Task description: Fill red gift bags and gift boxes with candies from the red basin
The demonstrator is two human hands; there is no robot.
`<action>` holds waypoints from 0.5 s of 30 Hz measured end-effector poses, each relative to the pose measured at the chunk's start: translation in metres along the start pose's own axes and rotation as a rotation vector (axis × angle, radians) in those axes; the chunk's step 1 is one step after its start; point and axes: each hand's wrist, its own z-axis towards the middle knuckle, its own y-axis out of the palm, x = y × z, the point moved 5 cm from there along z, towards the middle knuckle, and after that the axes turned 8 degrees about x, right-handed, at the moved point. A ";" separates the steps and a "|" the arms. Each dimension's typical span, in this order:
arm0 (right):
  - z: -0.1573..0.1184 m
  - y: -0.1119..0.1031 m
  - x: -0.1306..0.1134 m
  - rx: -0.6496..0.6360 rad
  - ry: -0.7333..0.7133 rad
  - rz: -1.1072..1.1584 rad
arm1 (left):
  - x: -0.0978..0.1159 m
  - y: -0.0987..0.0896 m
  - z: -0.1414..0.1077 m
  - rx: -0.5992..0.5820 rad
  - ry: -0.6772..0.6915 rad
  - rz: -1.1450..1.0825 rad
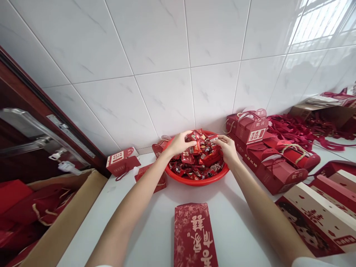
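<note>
A round red plastic basin (pixel 191 182) full of candies in red wrappers (pixel 204 157) stands against the tiled wall. My left hand (pixel 180 143) is over its left side, with the fingers closed on red-wrapped candies (pixel 195 136). At the basin's right side, my right hand (pixel 226 148) pinches a small wrapped candy with a pale patch between thumb and fingers. Between my forearms lies a dark red gift box (pixel 193 233) with pale lettering and a flower pattern.
Small red gift boxes (pixel 122 160) stand left of the basin. Stacked red boxes with cord handles (pixel 280 168), red ribbons (pixel 292 129) and printed boxes (pixel 319 218) fill the right. A cardboard carton (pixel 75 207) holding red bags is at the left, below a door handle (pixel 33 129).
</note>
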 end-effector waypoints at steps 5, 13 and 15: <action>0.001 0.000 0.001 0.008 0.000 0.008 | -0.012 -0.005 0.000 0.011 -0.049 -0.027; 0.000 0.001 -0.001 -0.009 0.000 0.006 | -0.023 -0.010 0.000 0.018 -0.141 0.091; -0.002 0.002 -0.002 -0.019 0.006 0.002 | -0.025 -0.011 -0.003 0.012 -0.186 0.171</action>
